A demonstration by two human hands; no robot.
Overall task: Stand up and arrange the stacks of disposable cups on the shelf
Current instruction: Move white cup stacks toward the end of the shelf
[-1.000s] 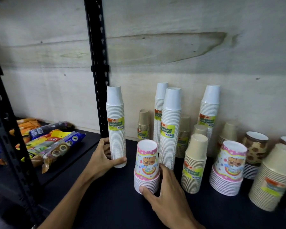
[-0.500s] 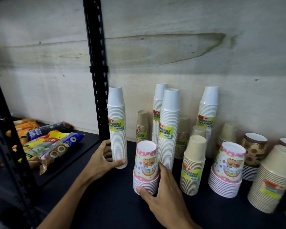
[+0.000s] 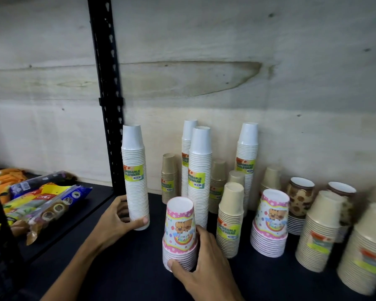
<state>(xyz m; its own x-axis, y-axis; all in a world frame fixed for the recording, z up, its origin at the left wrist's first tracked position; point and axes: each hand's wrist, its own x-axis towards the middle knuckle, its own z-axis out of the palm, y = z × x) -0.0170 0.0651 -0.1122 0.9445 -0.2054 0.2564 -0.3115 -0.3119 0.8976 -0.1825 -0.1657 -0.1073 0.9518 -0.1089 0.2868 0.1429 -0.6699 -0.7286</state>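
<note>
On the shelf [image 3: 122,276], each hand grips an upright, base-up cup stack.

On the shelf [image 3: 122,276] I have my left hand [image 3: 112,222] round the base of the tall cup stack [image 3: 135,179] standing far left, just right of the upright post [image 3: 109,101]. My right hand [image 3: 204,268] holds the printed cup stack [image 3: 179,233] nearest me, right of that tall one. Behind it stand three more tall stacks [image 3: 199,177] against the back wall [image 3: 226,72], with shorter stacks [image 3: 230,220] before and between them. Further right sit a second printed stack [image 3: 270,224] and wider stacks [image 3: 319,233]. Left of the post, snack packets [image 3: 44,203] lie on the neighbouring shelf [image 3: 89,194].
</note>
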